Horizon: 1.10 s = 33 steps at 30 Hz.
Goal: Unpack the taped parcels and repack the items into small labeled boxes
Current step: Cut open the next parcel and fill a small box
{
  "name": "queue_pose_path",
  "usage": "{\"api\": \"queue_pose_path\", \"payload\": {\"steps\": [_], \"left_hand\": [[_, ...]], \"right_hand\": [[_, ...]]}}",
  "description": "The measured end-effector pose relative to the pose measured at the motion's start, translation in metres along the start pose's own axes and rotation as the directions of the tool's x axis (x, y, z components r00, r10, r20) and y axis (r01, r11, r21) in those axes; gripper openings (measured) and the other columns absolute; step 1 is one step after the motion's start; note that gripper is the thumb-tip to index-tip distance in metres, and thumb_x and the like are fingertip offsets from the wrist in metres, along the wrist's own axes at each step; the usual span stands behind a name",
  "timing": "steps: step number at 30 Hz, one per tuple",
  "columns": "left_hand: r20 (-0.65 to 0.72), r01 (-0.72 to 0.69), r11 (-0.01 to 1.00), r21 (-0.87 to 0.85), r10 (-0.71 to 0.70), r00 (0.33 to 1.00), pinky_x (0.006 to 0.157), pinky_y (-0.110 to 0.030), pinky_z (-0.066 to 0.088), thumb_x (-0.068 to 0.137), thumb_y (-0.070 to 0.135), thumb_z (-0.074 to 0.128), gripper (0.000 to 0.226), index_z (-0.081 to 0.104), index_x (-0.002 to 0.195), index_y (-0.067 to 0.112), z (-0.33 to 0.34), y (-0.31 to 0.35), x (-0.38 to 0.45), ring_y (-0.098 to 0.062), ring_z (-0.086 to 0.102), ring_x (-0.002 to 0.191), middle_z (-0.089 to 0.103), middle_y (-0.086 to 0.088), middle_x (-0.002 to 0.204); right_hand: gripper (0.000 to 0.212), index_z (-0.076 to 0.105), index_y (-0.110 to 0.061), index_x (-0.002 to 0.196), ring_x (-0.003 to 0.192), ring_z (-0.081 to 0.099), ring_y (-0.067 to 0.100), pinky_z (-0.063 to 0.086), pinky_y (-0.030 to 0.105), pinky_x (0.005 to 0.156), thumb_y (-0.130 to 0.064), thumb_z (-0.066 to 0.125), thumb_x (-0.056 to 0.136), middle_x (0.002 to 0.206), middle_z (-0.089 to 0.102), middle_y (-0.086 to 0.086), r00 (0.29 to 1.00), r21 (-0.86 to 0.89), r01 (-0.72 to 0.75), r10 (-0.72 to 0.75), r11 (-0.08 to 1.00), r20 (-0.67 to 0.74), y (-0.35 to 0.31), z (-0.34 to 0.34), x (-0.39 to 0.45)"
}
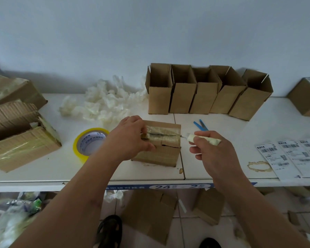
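Floor, nearest: two flattened cardboard pieces (pixel 150 213) lie under the table edge; dark footwear (pixel 109 231) is cut off by the lower border; blurred plastic bags (pixel 13 217) sit at lower left, contents not legible.

Table (pixel 222 165), front edge: a blue strip (pixel 177 186) carries "24" and "2"; the other characters are too blurred to read.

Left hand (pixel 131 136): fingers curled over the left end of the taped parcel (pixel 159 147), pinching at the tape by the seam, thumb against the near face. It hides the parcel's left top corner.

Right hand (pixel 213 149): the grip is closed round a utility knife (pixel 202 138), handle wrapped in pale tape. The knife's long axis runs left to right, blade pointing left, its tip at the right end of the parcel's top seam.

Taped parcel: small brown carton at table centre near the front edge, top seam running left to right, covered in clear tape and parted along the middle.

Tape roll (pixel 89 143): yellow, standing tilted just left of the parcel; the core bears blue print, unreadable.

Shipping labels (pixel 293 156): white sheets with barcodes at right, partly cut off; text too small to read. A brown ring stain (pixel 259 166) lies beside them.

Blue-handled scissors (pixel 200 125): behind the right hand, partly hidden.

Large opened cartons (pixel 20 140): left, cut off by the border.

Pale glove-like items (pixel 104 102): heaped behind the parcel.

Five small open boxes (pixel 204 93): upright in a row against the wall. A further carton (pixel 306 97) is cropped at far right.
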<state>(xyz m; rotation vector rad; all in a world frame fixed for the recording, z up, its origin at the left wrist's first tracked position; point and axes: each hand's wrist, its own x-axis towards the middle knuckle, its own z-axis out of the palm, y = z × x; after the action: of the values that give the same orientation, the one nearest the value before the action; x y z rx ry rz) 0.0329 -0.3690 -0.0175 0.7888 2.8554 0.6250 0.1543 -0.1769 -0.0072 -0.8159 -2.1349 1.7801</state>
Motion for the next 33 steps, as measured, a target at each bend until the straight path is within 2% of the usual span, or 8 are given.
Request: {"api": "queue_pose_path", "payload": {"steps": [11, 14, 18, 22, 23, 26, 28, 33], "left_hand": [[0.015, 0.021, 1.0, -0.003, -0.021, 1.0, 0.092, -0.031, 0.041, 0.073, 0.052, 0.078, 0.047, 0.054, 0.101, 0.022, -0.003, 0.005, -0.003, -0.011, 0.036, 0.111, 0.045, 0.01, 0.117], [0.024, 0.028, 0.999, -0.03, -0.027, 0.999, 0.088, -0.029, 0.04, 0.073, 0.049, 0.079, 0.046, 0.053, 0.1, 0.022, -0.006, 0.005, -0.006, -0.008, 0.035, 0.108, 0.044, 0.011, 0.118], [0.065, 0.021, 0.995, -0.099, -0.015, 0.998, 0.079, -0.026, 0.036, 0.075, 0.044, 0.08, 0.045, 0.05, 0.102, 0.023, -0.011, 0.006, -0.011, -0.009, 0.039, 0.104, 0.043, 0.012, 0.118], [0.06, 0.11, 0.933, -0.341, -0.095, 0.994, 0.069, -0.021, 0.041, 0.079, 0.043, 0.078, 0.056, 0.047, 0.121, 0.025, -0.019, 0.001, -0.018, -0.008, 0.049, 0.095, 0.044, 0.011, 0.126], [0.044, 0.139, 0.916, -0.375, -0.132, 0.99, 0.071, -0.021, 0.041, 0.08, 0.044, 0.076, 0.06, 0.045, 0.128, 0.026, -0.021, -0.001, -0.02, -0.01, 0.05, 0.1, 0.043, 0.01, 0.133], [0.069, 0.277, 0.876, -0.394, -0.273, 0.96, 0.092, -0.029, 0.042, 0.083, 0.049, 0.073, 0.077, 0.037, 0.146, 0.024, -0.026, -0.011, -0.024, -0.019, 0.046, 0.126, 0.038, 0.003, 0.15], [0.151, 0.334, 0.862, -0.381, -0.298, 0.942, 0.099, -0.035, 0.044, 0.085, 0.049, 0.071, 0.072, 0.041, 0.145, 0.025, -0.026, -0.016, -0.026, -0.02, 0.049, 0.126, 0.048, 0.001, 0.144], [0.238, 0.328, 0.836, -0.44, -0.244, 0.94, 0.09, -0.029, 0.044, 0.091, 0.039, 0.067, 0.05, 0.052, 0.137, 0.032, -0.029, -0.022, -0.027, -0.007, 0.06, 0.102, 0.062, 0.01, 0.124]], "right_hand": [[0.013, 0.063, -0.027, 0.089, 0.078, 0.069, 0.014, 0.053, 0.022, 0.067, -0.016, 0.058, 0.096, 0.092, 0.07, 0.003, 1.0, -0.065, -0.025, 0.025, 0.998, 0.006, -0.005, -0.004, -0.013], [0.011, 0.066, -0.022, 0.091, 0.071, 0.069, 0.01, 0.051, 0.021, 0.063, -0.014, 0.058, 0.094, 0.089, 0.071, 0.003, 0.999, -0.067, -0.033, 0.033, 0.997, 0.007, -0.009, -0.007, -0.013], [0.01, 0.069, -0.014, 0.091, 0.067, 0.068, 0.014, 0.052, 0.028, 0.067, -0.016, 0.059, 0.093, 0.075, 0.073, 0.003, 0.999, -0.084, -0.025, 0.027, 0.996, 0.025, -0.017, -0.017, -0.008], [0.009, 0.066, -0.021, 0.102, 0.074, 0.071, 0.016, 0.056, 0.032, 0.073, -0.02, 0.061, 0.094, 0.085, 0.073, 0.001, 0.994, -0.103, 0.082, -0.074, 0.991, 0.079, -0.029, -0.021, -0.002], [0.011, 0.065, -0.023, 0.103, 0.076, 0.071, 0.015, 0.056, 0.032, 0.074, -0.02, 0.061, 0.094, 0.087, 0.072, 0.001, 0.987, -0.107, 0.122, -0.11, 0.987, 0.117, -0.032, -0.02, -0.001], [0.008, 0.066, -0.027, 0.099, 0.082, 0.069, 0.014, 0.057, 0.034, 0.076, -0.024, 0.062, 0.093, 0.086, 0.072, -0.002, 0.944, -0.163, 0.25, -0.202, 0.954, 0.262, -0.042, -0.008, 0.005], [0.007, 0.07, -0.03, 0.093, 0.083, 0.066, 0.013, 0.055, 0.034, 0.077, -0.029, 0.063, 0.091, 0.084, 0.071, -0.005, 0.911, -0.209, 0.321, -0.242, 0.924, 0.333, -0.047, 0.005, 0.01], [0.012, 0.073, -0.034, 0.095, 0.083, 0.061, 0.0, 0.045, 0.02, 0.071, -0.036, 0.062, 0.092, 0.083, 0.069, -0.018, 0.843, -0.291, 0.452, -0.298, 0.843, 0.447, -0.05, 0.037, 0.021]]}}
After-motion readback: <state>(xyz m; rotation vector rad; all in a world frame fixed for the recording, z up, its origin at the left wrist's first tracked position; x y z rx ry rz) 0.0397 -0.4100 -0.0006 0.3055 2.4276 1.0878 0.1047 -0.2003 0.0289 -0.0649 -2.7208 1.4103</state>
